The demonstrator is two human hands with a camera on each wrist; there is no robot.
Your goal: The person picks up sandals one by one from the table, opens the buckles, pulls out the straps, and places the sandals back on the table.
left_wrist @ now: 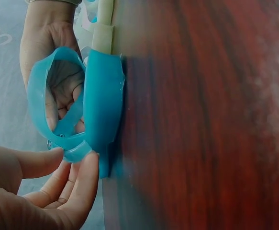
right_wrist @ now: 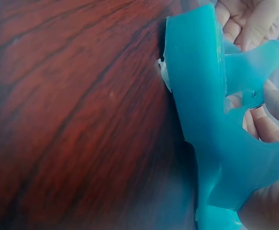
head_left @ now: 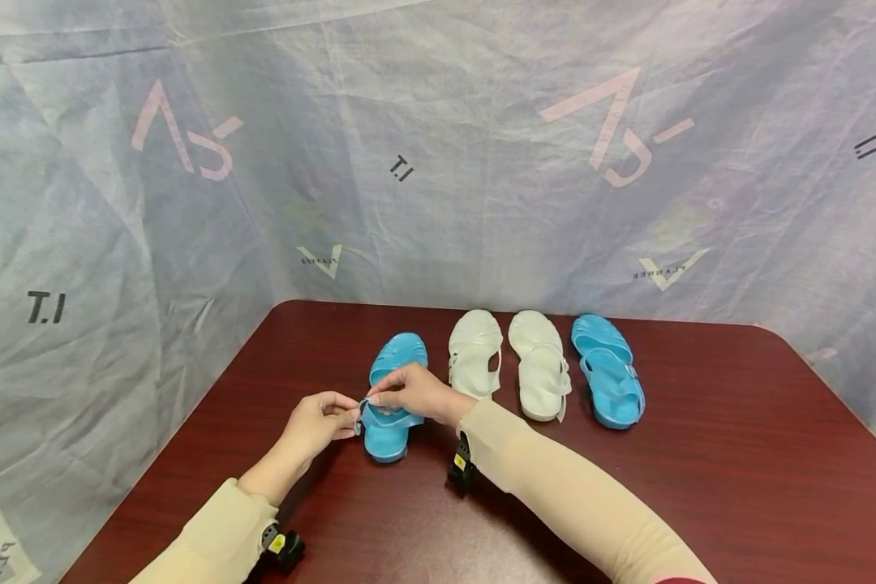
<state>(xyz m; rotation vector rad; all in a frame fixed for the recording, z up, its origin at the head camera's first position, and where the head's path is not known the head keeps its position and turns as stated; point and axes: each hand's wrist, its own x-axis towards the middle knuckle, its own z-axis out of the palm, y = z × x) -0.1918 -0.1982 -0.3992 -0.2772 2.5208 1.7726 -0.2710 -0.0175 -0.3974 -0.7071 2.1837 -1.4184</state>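
Note:
A blue jelly sandal point(head_left: 387, 444) lies on the table at the left end of the row, toe pointing away. At its left side, my left hand point(head_left: 314, 426) pinches the end of its ankle strap point(left_wrist: 77, 152) between thumb and fingertips. My right hand point(head_left: 419, 393) reaches over the sandal from the right, and its thumb and fingers pinch the strap near the small metal buckle point(right_wrist: 257, 106). In the left wrist view the heel band forms an open loop, with the right hand behind it. Fingers partly hide the buckle.
To the right stand two white sandals, one point(head_left: 476, 341) partly behind the right wrist and another point(head_left: 538, 365) beside it. A second blue sandal point(head_left: 609, 377) ends the row. The dark red table point(head_left: 715, 454) backs onto a grey printed curtain point(head_left: 453, 203).

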